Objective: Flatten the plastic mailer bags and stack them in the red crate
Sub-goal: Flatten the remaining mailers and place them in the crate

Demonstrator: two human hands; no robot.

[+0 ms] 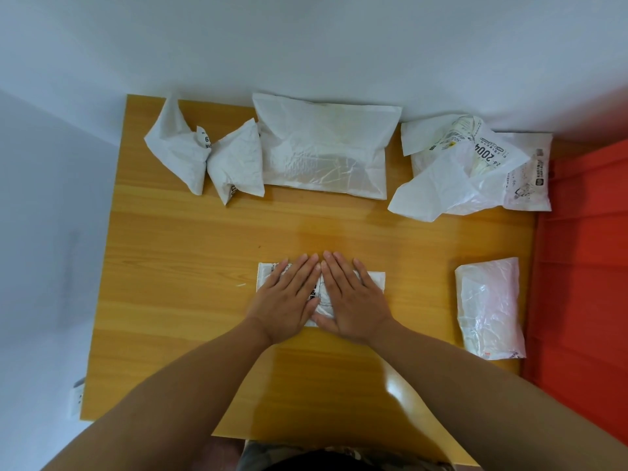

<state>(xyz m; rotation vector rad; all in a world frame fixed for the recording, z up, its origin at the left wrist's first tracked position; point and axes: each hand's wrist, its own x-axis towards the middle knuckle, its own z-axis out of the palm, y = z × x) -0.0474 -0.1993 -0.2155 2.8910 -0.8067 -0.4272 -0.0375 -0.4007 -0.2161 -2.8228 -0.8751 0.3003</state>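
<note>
both hands spread flat, palms down, side by side on a small white rectangular plastic mailer bag point(372, 279) near the front middle of the yellow wooden table point(190, 232). left hand point(287, 295) and right hand point(351, 297) with fingers straight and close together, index fingers touching, pressing rather than pinching anything. only the bag's corners and a strip between the hands visible.

thin, light, soft film by the look of it: no stiffness, likely to spring back into creases and to slide on the glossy tabletop. best smoothed from the middle outward toward the short edges to push trapped air out, then lifted by pinching two corners or an edge. little weight to carry; apt to droop or fold if held at a single point.

more still to flatten along the far edge: a twisted white crumpled bag point(204, 158) at left, a large white mostly flat bag point(323, 151) in the middle, a crumpled white bag with black printed labels point(469, 168) at right. a smaller translucent white bag point(489, 307) lying flattish near the right edge, just beside the red plastic crate point(584, 266), which stands off the table's right side. crate's contents not discernible from here.
</note>
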